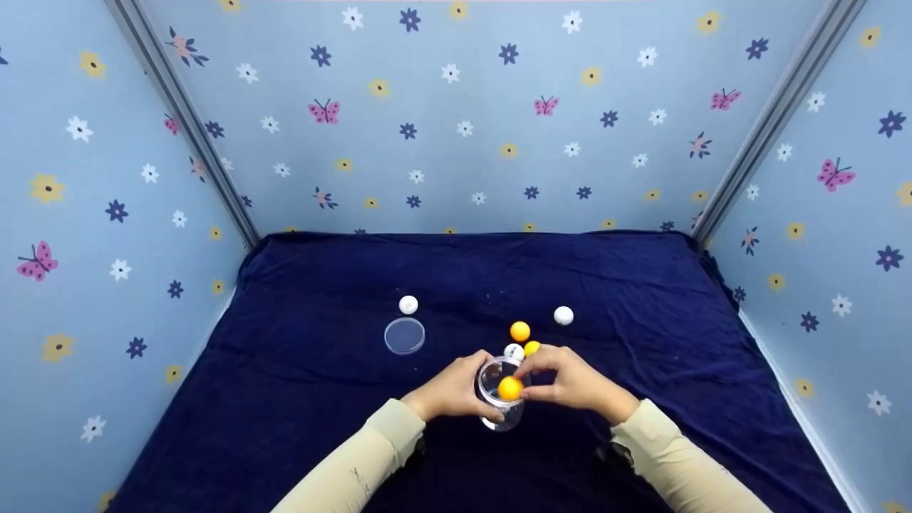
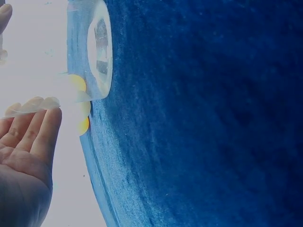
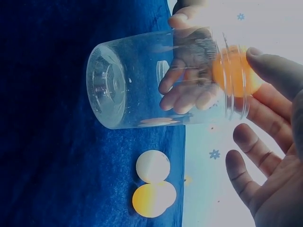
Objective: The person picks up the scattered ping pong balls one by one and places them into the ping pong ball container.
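My left hand (image 1: pixel 452 387) grips a clear plastic jar (image 3: pixel 142 80) near its top, fingers on the far side and thumb on the near side. The jar is upright, with its mouth uncovered and its base raised off the cloth. At the mouth, my right hand (image 1: pixel 573 381) pinches an orange ball (image 1: pixel 510 388) between thumb and fingers. The right wrist view shows this ball (image 3: pixel 232 71) within the threaded neck, and my left fingers (image 3: pixel 189 90) through the wall. Glare washes out much of the left wrist view.
Just beyond the jar lie a white ball (image 1: pixel 514 351), a yellow-orange ball (image 1: pixel 532 348) and another orange ball (image 1: pixel 520 331). One white ball (image 1: pixel 563 315) lies farther right. At left are another white ball (image 1: pixel 408 305) and a clear round lid (image 1: pixel 405 335). Dark blue cloth (image 1: pixel 320 427) covers the table.
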